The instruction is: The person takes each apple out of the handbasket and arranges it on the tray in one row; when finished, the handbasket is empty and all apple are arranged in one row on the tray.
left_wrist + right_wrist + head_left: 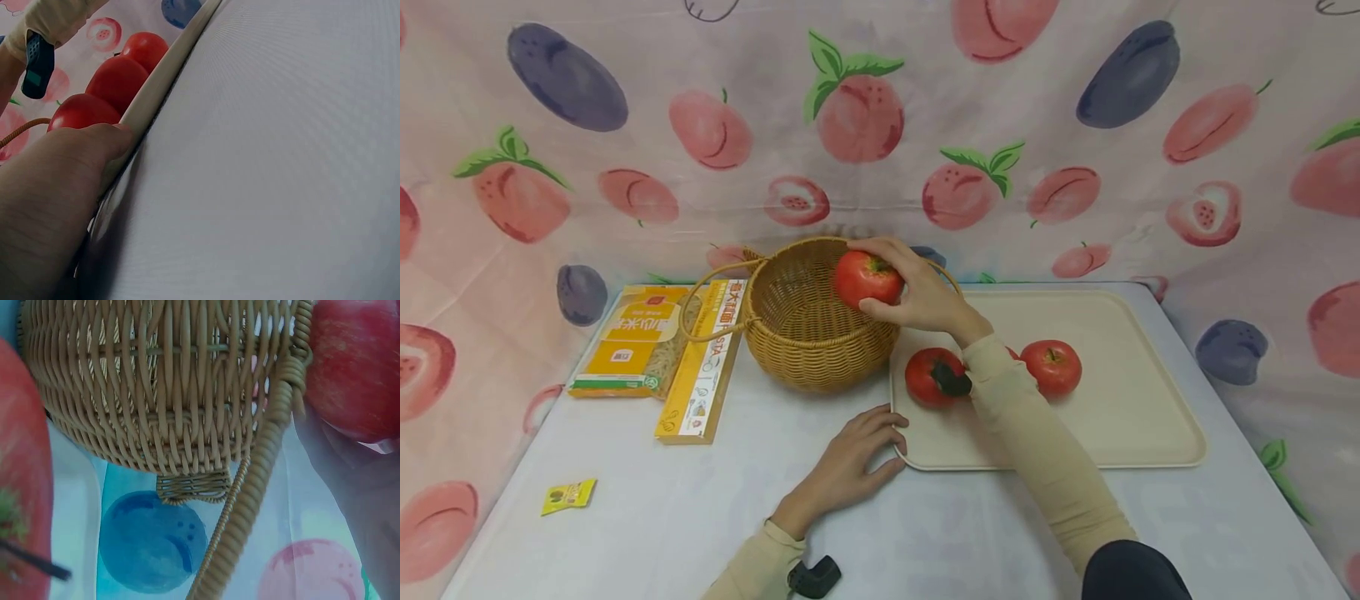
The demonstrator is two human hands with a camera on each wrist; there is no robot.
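My right hand (pixel 917 287) grips a red apple (pixel 867 279) over the right side of a wicker basket (pixel 820 358). In the right wrist view, that apple (pixel 356 369) shows beside the basket's rim and handle (pixel 250 487). My left hand (pixel 850 458) rests at the near left corner of a cream tray (pixel 1135 375). Its fingertips touch the rim, and the thumb (pixel 106 140) lies along it in the left wrist view. On the tray are a front-left apple (pixel 928 375), a right apple (pixel 1051 368) and one mostly behind my right sleeve.
Left of the basket lie a yellow pasta box (pixel 703 367) and a yellow noodle bag (pixel 628 342). A small yellow packet (pixel 568 496) is at the table's front left. A fruit-print cloth (pixel 880 167) hangs behind the white-covered table (pixel 662 533).
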